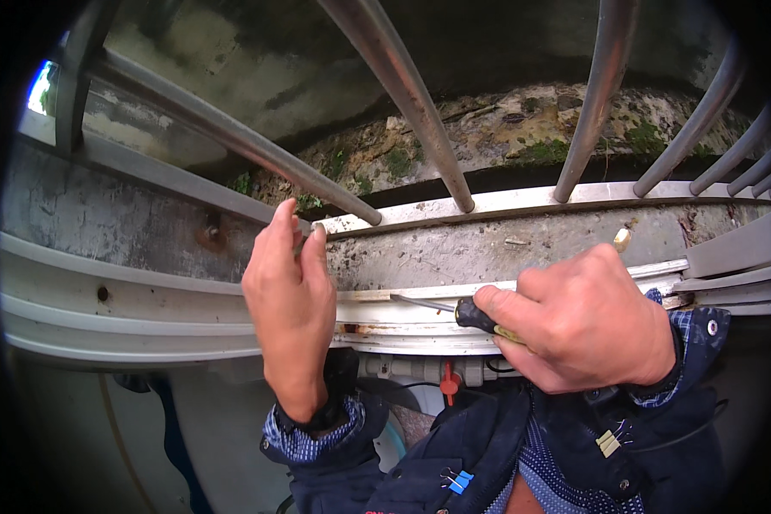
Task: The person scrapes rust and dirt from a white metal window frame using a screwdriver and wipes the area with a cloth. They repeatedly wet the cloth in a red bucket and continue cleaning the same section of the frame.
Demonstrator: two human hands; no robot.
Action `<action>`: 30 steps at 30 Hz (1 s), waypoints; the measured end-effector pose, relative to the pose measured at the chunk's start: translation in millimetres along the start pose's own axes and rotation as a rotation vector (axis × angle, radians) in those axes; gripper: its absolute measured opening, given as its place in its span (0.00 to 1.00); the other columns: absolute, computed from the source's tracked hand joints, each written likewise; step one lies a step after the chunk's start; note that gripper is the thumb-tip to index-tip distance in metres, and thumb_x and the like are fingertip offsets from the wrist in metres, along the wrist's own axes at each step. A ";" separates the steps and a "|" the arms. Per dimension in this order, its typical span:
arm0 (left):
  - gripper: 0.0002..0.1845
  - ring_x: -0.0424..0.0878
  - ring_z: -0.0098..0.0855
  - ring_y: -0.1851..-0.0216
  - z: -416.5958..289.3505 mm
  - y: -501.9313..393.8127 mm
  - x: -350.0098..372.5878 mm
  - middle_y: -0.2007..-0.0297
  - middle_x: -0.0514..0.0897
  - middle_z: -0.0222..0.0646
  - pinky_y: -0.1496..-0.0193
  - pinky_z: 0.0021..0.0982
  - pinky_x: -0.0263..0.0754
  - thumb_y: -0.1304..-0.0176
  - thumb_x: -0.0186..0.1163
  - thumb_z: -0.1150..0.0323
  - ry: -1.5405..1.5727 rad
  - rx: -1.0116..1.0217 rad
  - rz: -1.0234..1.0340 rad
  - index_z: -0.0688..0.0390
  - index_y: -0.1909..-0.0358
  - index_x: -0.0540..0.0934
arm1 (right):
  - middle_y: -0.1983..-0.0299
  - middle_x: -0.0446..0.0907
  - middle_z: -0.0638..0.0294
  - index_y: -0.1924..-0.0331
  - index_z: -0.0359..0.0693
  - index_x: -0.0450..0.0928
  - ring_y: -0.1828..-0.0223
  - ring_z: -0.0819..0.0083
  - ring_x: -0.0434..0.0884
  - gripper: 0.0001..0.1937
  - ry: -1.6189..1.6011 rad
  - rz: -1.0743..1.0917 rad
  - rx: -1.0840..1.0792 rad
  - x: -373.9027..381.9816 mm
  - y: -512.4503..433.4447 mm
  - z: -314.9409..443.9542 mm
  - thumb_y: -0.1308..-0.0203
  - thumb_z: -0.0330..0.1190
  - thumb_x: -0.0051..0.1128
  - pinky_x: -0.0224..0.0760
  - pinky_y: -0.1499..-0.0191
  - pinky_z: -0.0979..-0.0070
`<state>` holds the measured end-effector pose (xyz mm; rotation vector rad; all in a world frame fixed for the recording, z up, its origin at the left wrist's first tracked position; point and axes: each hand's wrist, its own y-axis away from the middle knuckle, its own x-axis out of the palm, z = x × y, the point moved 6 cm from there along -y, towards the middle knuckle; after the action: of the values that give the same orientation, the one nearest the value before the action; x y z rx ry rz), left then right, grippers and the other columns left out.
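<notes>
My right hand [572, 321] grips a screwdriver [472, 313] by its black and yellow handle. Its metal shank points left, and the tip is at the outer lip of the white window track [424, 311]. Raised over the left part of the track is my left hand [292, 283], its thumb and fingers apart with nothing visible in them. Dirt and brown rust-like stains mark the grooves between the hands. A small pale object [622, 239] shows just beyond my right knuckles; what it is I cannot tell.
Metal security bars [417, 96] rise from a pale rail [520, 198] beyond the gritty concrete sill [437, 257]. A mossy ledge [475, 141] lies outside. Below the track are a pipe and a red valve handle [449, 383]. Binder clips [457, 480] hang on my jacket.
</notes>
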<state>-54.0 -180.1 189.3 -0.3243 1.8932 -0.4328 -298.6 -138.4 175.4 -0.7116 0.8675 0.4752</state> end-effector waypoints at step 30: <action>0.45 0.78 0.34 0.65 -44.4 121.1 -72.7 0.55 0.76 0.49 0.66 0.33 0.81 0.22 0.46 0.32 0.789 0.323 -0.158 0.74 0.40 0.75 | 0.61 0.90 0.47 0.51 0.30 0.86 0.64 0.56 0.91 0.17 -0.128 -0.072 0.043 9.6 3.1 12.0 0.48 0.25 0.70 0.83 0.57 0.71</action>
<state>-72.2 -34.7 210.5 -0.0823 2.5091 -1.0778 -288.9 -126.7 171.7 -0.6629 0.7274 0.4317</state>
